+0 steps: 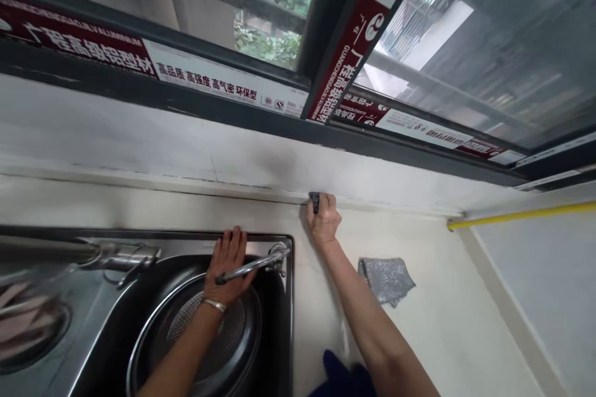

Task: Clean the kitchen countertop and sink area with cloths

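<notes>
My right hand [325,218] is closed around a small, bunched dark grey scouring cloth [315,201]. It presses the cloth against the low ledge [372,205] where the cream countertop [437,260] meets the white wall. My left hand [228,263] lies flat, fingers stretched, on the back rim of the metal sink [186,240]. A thin curved metal spout [249,268] crosses in front of it. Below that hand, a round dark pan [233,335] sits in the basin. To the right of my right forearm, a grey mesh-like cloth [386,279] lies crumpled on the countertop.
A larger faucet [123,256] reaches in over the sink at left. Blurred, pale items [23,316] lie in the left basin. Above the ledge runs a dark window frame [261,115] with printed labels. A yellow pipe [521,216] projects along the right wall.
</notes>
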### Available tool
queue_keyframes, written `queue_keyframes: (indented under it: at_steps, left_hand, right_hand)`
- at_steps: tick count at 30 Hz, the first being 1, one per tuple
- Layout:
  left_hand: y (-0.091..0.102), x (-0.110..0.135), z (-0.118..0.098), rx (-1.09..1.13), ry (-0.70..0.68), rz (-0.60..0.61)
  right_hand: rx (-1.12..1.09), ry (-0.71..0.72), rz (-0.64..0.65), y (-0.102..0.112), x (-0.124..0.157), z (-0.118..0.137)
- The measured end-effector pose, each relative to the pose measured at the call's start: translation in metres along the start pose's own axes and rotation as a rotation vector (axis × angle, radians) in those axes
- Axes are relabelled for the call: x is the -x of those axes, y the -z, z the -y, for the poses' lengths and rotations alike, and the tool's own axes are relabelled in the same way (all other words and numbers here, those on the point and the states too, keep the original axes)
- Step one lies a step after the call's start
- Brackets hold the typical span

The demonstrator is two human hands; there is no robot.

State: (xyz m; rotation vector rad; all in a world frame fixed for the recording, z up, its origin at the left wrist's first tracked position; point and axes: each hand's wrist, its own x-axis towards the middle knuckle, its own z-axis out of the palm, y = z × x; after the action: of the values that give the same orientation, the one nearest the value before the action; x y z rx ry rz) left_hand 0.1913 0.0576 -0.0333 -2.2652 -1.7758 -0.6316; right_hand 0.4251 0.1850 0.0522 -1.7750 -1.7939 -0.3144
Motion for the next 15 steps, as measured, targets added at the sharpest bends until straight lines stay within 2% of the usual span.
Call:
queue_keyframes:
  at_steps: [3, 7, 10, 15]
  left_hand:
    - [0.002, -0.001, 0.0, 0.007, 0.001, 0.0]
    - [0.0, -0.002, 0.0, 0.031, 0.024, 0.002]
    - [-0.002, -0.003, 0.0, 0.061, 0.034, 0.017]
    - [0.012, -0.004, -0.002, 0.041, 0.072, 0.13]
  right_hand:
    - [-0.018, 0.036, 0.097, -0.005, -0.001, 0.021]
    - [0.024, 0.006, 0.238, -0.007, -0.006, 0.048]
    - [0.039, 0.068, 0.336, -0.008, -0.01, 0.066]
    - [-0.009, 0.131, 0.429, -0.002, -0.014, 0.087]
